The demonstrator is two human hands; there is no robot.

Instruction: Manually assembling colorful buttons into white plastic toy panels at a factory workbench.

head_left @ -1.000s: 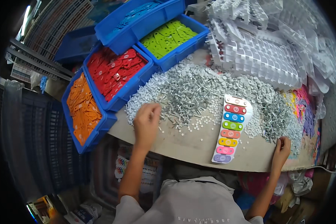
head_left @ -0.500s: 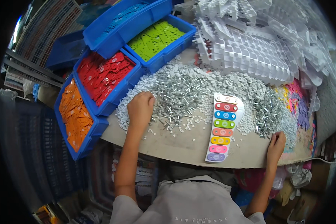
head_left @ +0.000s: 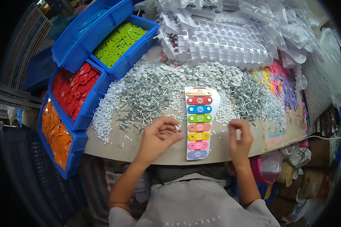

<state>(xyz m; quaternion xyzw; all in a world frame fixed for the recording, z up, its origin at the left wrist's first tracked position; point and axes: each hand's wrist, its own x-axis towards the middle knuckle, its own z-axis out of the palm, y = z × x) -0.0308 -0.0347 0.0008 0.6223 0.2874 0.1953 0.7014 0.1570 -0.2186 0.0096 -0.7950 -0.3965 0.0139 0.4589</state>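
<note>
A toy xylophone [head_left: 199, 109] with a white base and several coloured bars lies on the table between my hands. Its upper bars carry round white caps at their ends; small dark spots mark the ends of several lower bars. My left hand [head_left: 157, 140] is just left of it, fingertips pinched on a small white plastic peg [head_left: 177, 128]. To the right of the xylophone, my right hand [head_left: 240, 139] is raised with its fingers curled together; whatever lies between them is too small or hidden to make out.
Loose metal pins [head_left: 144, 98], white pegs [head_left: 102, 119] and grey washers [head_left: 201, 72] are heaped beyond the xylophone. Blue bins with red [head_left: 75, 89], orange [head_left: 57, 132] and green bars [head_left: 119, 43] stand left. White plastic frames [head_left: 223, 45] pile up at the back.
Both hands have come in from the parts heaps toward the xylophone, the left moving right and the right moving left. A white peg now shows in my left fingertips. The view has shifted.
</note>
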